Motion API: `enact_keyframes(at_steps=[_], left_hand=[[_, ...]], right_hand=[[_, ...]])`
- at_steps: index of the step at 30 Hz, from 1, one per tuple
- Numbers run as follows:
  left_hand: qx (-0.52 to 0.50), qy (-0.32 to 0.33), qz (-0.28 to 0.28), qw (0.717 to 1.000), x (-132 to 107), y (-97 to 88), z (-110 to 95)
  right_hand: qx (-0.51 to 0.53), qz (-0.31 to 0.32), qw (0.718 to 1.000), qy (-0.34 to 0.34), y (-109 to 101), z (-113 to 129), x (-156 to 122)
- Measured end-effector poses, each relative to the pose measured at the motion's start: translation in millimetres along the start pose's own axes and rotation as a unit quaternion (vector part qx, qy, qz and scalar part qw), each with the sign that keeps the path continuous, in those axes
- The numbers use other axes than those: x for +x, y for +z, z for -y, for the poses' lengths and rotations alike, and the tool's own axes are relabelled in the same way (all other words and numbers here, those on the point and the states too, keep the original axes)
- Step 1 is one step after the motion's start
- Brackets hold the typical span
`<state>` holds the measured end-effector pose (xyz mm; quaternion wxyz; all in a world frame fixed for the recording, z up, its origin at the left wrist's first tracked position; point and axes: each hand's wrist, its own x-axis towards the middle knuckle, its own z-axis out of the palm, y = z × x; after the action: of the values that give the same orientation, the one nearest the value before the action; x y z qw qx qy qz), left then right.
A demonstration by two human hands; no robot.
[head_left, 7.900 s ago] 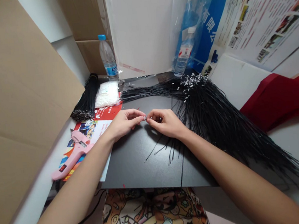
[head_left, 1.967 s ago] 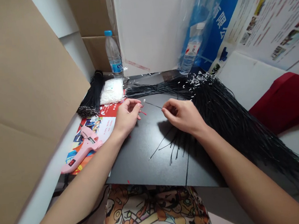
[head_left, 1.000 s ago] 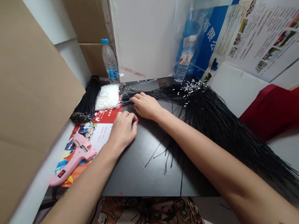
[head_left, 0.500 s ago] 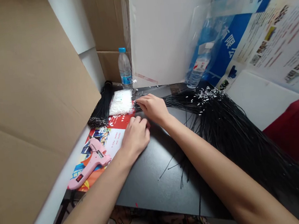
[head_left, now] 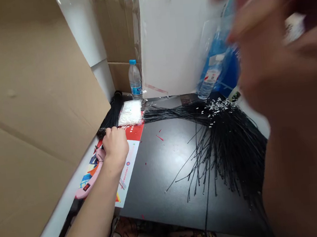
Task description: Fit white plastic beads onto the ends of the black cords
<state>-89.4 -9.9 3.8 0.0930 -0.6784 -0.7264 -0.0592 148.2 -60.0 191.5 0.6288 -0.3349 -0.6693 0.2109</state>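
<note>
My left hand [head_left: 116, 143] is closed, knuckles up, over the printed red and white sheet [head_left: 131, 147]. Its fingertips are hidden, so what they hold cannot be seen. Just beyond it lies a tied bundle of black cords [head_left: 112, 110], and the pink glue gun [head_left: 92, 178] is partly covered by my wrist. A bag of small white pieces [head_left: 130, 112] sits on the sheet's far end. Close to the camera, my right hand [head_left: 268, 28] is raised and smeared by motion, away from the table. Below it spreads a big heap of black cords [head_left: 232, 144] with white tips.
Two plastic bottles, one blue-capped [head_left: 135, 81] and one white-capped [head_left: 209, 77], stand at the back. A large cardboard panel [head_left: 33, 109] walls off the left side, and a white board [head_left: 169, 38] rises behind the dark table [head_left: 159, 178].
My right hand has left the strands at the middle and swung up to the right, near the camera. My left hand has moved left, over the sheet beside the glue gun.
</note>
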Motion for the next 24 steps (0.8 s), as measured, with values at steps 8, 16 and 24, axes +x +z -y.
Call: enact_keyframes(at_steps=[8,16,24], left_hand=[[-0.045,0.005,-0.012,0.999,-1,1.4,-2],[-0.076,0.011,0.015,0.997,-5,-4.5,-15],[-0.327,0.072,-0.025,0.942,-5,-8.3,-24]], right_hand=[[-0.497,0.372,0.776,-0.109,32,-89,-91],[-0.452,0.391,0.802,-0.01,30,-117,-130],[-0.402,0.416,0.816,0.009,35,-118,-131]])
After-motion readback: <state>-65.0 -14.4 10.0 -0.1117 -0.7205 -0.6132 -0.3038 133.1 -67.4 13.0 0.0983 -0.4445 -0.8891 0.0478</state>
